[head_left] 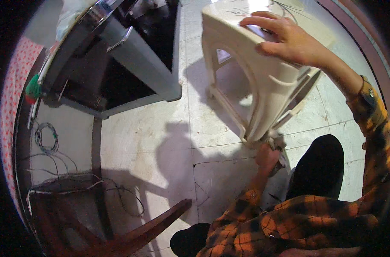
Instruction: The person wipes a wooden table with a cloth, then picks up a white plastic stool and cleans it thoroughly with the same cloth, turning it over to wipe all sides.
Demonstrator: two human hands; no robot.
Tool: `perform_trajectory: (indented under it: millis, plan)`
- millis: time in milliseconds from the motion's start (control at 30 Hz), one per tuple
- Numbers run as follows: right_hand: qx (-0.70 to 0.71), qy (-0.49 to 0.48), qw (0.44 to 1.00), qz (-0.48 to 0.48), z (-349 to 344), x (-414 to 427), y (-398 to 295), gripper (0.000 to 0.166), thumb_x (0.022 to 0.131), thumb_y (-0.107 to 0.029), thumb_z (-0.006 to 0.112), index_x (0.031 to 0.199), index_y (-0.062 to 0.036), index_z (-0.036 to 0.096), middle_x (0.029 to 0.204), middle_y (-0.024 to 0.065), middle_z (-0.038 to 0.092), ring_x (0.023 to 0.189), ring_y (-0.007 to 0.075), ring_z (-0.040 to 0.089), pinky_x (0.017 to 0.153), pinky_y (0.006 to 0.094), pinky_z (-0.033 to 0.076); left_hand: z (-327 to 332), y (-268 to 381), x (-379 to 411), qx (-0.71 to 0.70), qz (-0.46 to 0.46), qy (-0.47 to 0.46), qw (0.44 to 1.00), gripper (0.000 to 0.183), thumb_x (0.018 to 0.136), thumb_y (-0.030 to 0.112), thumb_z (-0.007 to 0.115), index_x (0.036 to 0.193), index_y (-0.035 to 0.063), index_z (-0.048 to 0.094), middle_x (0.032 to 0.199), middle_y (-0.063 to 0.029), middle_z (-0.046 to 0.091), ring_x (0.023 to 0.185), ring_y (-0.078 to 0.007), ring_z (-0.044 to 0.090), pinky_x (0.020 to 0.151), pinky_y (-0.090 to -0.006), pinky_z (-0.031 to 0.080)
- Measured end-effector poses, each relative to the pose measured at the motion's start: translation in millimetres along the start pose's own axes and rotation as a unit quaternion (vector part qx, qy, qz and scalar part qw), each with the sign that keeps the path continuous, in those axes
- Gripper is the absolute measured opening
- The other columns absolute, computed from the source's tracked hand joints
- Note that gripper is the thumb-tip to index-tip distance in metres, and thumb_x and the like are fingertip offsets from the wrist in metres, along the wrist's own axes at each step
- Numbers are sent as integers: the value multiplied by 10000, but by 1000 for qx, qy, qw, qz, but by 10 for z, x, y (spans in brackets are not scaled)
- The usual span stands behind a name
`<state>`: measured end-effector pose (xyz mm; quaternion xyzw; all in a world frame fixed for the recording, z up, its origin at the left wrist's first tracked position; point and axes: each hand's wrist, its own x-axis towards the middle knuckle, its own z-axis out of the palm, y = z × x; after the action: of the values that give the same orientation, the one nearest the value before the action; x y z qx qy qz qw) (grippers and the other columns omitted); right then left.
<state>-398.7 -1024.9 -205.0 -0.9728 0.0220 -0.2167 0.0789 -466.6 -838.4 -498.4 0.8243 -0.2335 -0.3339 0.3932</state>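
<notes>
A cream plastic stool [236, 35] stands on the tiled floor, its glossy top bearing thin dark lines. Across the top's near edge lies my right hand [288, 41], fingers spread and thumb apart, resting on the plastic without closing around it. Down by the foot of the nearest leg [262, 119], my left hand [267, 159] grips a crumpled greyish cloth [277, 141]. The cloth touches the lower end of that leg. The fingers of my left hand are partly hidden by the cloth and blur.
A grey-framed dark cabinet [140, 57] with a metal handle stands at upper left. A brown plastic piece of furniture [133, 234] extends a leg from lower left. Cables [47, 138] lie nearby, one coiled. A red-patterned cloth [18, 96] hangs at the left. My knee [320, 167] is beside the stool.
</notes>
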Motion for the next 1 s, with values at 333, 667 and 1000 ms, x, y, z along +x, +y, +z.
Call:
perform_trajectory:
  millis: [333,667,1000]
  plan:
    - [-55,60,997,11,-61,-121,-53,508,773,-430,510,1119,-60,554,1118,195,549,1035,354,523,915,418,384,205,786,-54,107,364,106,919,431,678,77,644,1097,89,546,1174,-161,488,1036,-369,465,863,-426,407]
    - [246,287,925,-26,-212,-1190,-54,170,846,-86,471,847,29,597,730,88,599,691,154,577,622,267,460,26,671,-74,-615,-80,-293,728,438,916,369,413,1182,32,502,1156,-89,554,1061,-220,530,922,-372,416]
    - [656,-62,675,333,861,-2551,61,866,765,-281,663,1421,-158,112,1397,110,244,1259,243,287,1037,360,244,-84,916,57,-450,-75,-238,857,510,904,387,424,1268,31,438,1246,-123,495,1166,-268,445,972,-383,353]
